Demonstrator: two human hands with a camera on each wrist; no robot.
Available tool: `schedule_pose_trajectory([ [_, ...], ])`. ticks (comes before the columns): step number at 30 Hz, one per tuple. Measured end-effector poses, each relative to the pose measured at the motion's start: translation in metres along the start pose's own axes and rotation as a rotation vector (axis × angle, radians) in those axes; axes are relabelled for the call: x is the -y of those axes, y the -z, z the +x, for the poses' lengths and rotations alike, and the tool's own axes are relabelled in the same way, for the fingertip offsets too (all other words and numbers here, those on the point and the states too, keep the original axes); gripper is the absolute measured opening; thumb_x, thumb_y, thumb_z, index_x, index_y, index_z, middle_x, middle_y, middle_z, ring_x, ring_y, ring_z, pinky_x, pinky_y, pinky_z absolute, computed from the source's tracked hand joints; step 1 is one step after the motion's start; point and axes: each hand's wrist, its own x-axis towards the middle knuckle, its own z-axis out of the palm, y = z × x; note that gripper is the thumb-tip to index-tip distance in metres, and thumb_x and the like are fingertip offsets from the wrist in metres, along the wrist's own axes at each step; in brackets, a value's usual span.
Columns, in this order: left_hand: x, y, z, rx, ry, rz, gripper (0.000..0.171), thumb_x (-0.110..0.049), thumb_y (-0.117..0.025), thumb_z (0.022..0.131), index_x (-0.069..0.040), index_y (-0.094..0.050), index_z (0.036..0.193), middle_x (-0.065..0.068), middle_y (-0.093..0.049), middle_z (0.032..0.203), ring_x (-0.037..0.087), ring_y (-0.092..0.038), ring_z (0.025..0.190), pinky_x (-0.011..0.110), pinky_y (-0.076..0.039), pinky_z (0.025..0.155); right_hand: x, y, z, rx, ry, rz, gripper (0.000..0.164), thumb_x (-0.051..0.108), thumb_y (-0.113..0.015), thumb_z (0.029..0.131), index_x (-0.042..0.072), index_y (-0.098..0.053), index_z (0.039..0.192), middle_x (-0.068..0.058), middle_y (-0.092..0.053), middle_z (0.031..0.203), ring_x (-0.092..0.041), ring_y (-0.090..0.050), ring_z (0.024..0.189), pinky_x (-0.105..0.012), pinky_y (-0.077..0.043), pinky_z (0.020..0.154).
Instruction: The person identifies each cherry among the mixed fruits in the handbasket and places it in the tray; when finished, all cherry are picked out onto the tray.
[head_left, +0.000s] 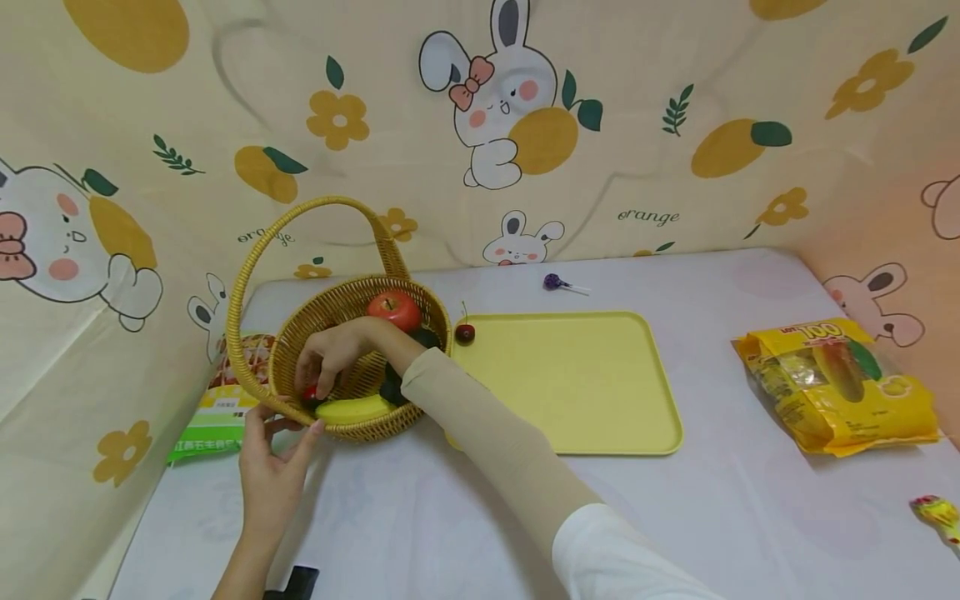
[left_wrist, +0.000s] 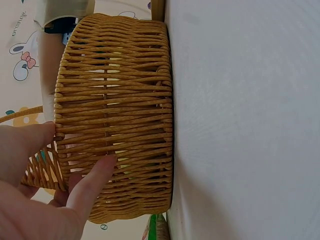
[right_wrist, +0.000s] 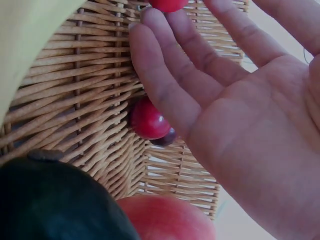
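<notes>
A wicker basket (head_left: 255, 275) with a tall handle stands at the table's left and holds a red apple (head_left: 395, 309), a banana (head_left: 352, 409), a dark fruit (head_left: 392, 390) and a small red fruit (head_left: 309, 394). My right hand (head_left: 330, 354) reaches into it, fingers nearly straight, fingertips (right_wrist: 150, 30) at a small red fruit (right_wrist: 167, 4). Another red fruit (right_wrist: 147, 120) lies against the basket wall (right_wrist: 75, 100) beside my fingers. My left hand (head_left: 273, 462) steadies the basket from outside, with its fingers (left_wrist: 95, 175) laid straight on the woven wall (left_wrist: 120, 100).
A yellow tray (head_left: 577, 379) lies right of the basket, with a cherry (head_left: 465, 333) beside its far left corner. A purple lollipop (head_left: 555, 282) lies behind it. A yellow snack bag (head_left: 840, 387) and a wrapped candy (head_left: 937, 510) are at the right, and a green packet (head_left: 213, 421) is left of the basket.
</notes>
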Motion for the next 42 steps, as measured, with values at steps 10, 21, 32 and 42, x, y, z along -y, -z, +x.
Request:
schedule_pose_trajectory([
  [10, 0.000, 0.001, 0.000, 0.015, -0.030, 0.012, 0.050, 0.010, -0.073, 0.085, 0.010, -0.046, 0.127, 0.013, -0.051, 0.120, 0.010, -0.055, 0.098, 0.009, -0.054, 0.067, 0.003, -0.003, 0.002, 0.021, -0.021, -0.014, 0.037, 0.007, -0.071, 0.092, 0.003, -0.065, 0.128, -0.002, -0.066, 0.109, -0.009, -0.061, 0.093, -0.035, -0.057, 0.090],
  [21, 0.001, 0.002, -0.001, 0.014, -0.023, 0.012, 0.050, 0.011, -0.073, 0.084, 0.011, -0.045, 0.127, 0.013, -0.051, 0.121, 0.010, -0.055, 0.098, 0.009, -0.054, 0.067, 0.002, -0.004, 0.002, -0.030, 0.006, -0.017, 0.025, 0.005, -0.073, 0.090, 0.002, -0.069, 0.114, -0.002, -0.066, 0.096, -0.010, -0.061, 0.082, -0.037, -0.058, 0.085],
  [32, -0.001, -0.001, 0.002, 0.008, -0.047, 0.008, 0.051, 0.012, -0.072, 0.084, 0.010, -0.046, 0.128, 0.013, -0.050, 0.119, 0.010, -0.055, 0.098, 0.007, -0.053, 0.066, 0.008, 0.019, -0.038, -0.209, 0.254, 0.088, 0.028, -0.002, -0.070, 0.089, -0.004, -0.069, 0.116, -0.010, -0.068, 0.109, -0.022, -0.066, 0.090, -0.034, -0.059, 0.080],
  [42, -0.003, 0.001, -0.001, 0.023, 0.014, -0.016, 0.051, 0.010, -0.071, 0.086, 0.008, -0.045, 0.130, 0.009, -0.051, 0.121, 0.011, -0.054, 0.100, 0.009, -0.054, 0.069, -0.043, 0.021, -0.156, -0.745, 0.395, -0.004, 0.026, 0.004, -0.071, 0.092, -0.002, -0.066, 0.117, -0.012, -0.055, 0.118, -0.022, -0.060, 0.109, -0.030, -0.054, 0.094],
])
